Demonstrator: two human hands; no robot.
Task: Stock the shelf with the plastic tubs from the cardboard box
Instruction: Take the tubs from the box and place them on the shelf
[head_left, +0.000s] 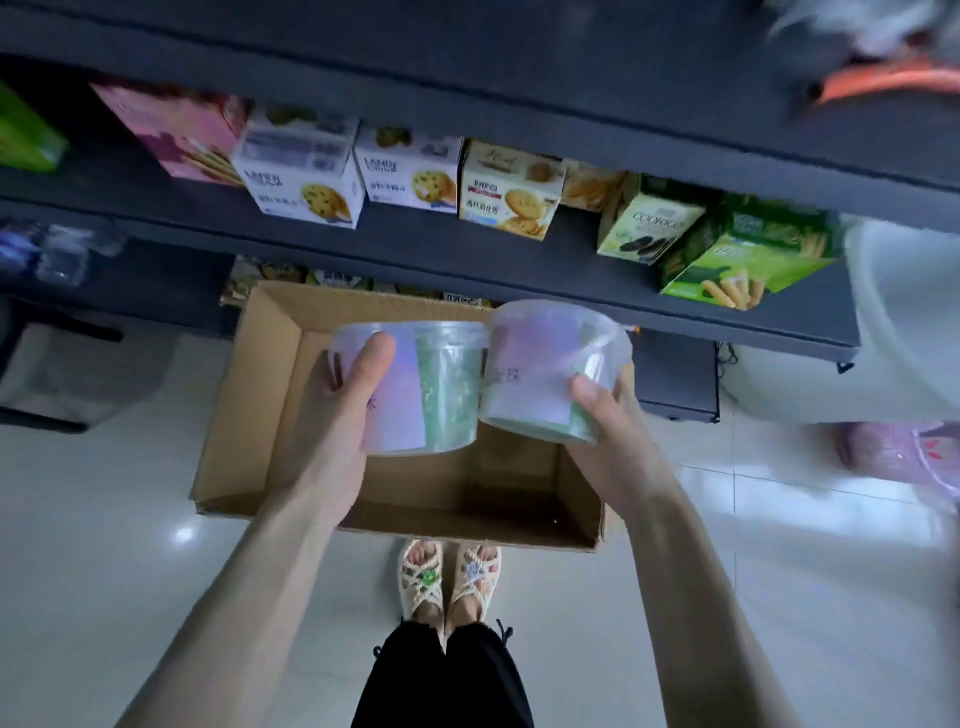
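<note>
Left grip (345, 395) holding upright tub (415, 387), right grip (605, 415) holding tilted tub (545, 369), above cardboard box (249, 395)

Dim, bluish light; glare on the floor tiles (182, 535); wide-angle edges smeared and bent.

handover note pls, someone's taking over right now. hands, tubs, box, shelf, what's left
Left hand: gripping one clear plastic tub with a pink and green label, upright.
Right hand: gripping a second clear plastic tub of the same kind, tilted, its side against the first.
Both tubs are held in the air above the open brown cardboard box on the floor; the part of the box in view holds no more tubs.
The dark shelf in front carries biscuit cartons; no tubs show on it in this view.
Left: set both tubs on the shelf.
</note>
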